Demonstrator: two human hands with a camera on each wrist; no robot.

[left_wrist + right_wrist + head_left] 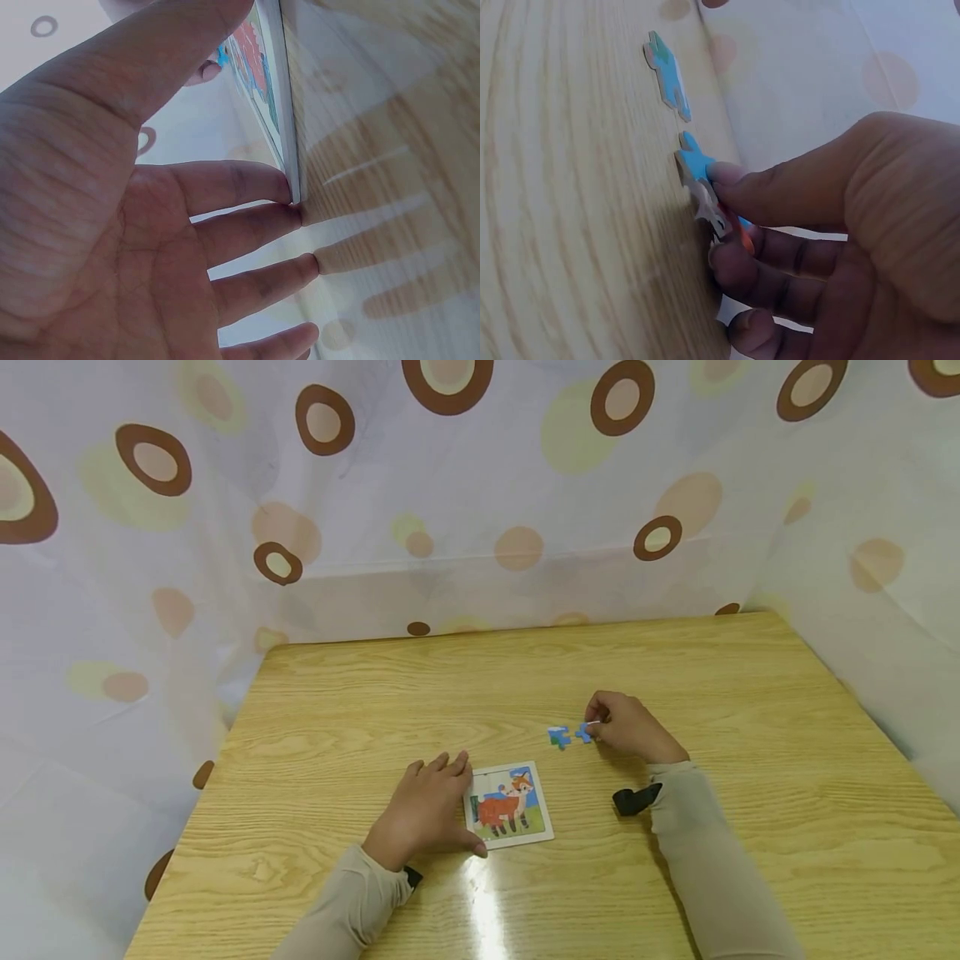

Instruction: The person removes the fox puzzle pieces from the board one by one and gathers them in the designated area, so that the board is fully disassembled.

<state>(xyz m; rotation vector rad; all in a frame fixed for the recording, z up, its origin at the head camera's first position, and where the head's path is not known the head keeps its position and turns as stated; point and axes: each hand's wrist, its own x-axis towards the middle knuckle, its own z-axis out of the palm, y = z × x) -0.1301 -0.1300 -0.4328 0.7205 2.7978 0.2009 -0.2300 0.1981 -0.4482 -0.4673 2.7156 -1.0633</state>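
Observation:
A square jigsaw puzzle board (546, 837) with a pale rim lies on the table, showing an orange animal on grass. Its upper left part is pale and bare. My left hand (431, 810) rests along the board's left side, thumb near the lower edge and straight fingers at the upper left corner. In the left wrist view, fingertips touch the board's edge. Beyond the board to the right, my right hand (630, 727) pinches a blue jigsaw piece (696, 163) between thumb and fingers. A second piece (558, 737), blue with green, lies flat just left of it.
The wood-grain table (360, 710) reaches back to a white curtain (465, 510) with brown and peach circles. More curtain hangs on both sides. A black strap (636, 799) sits at the right wrist, and light glares off the front of the table.

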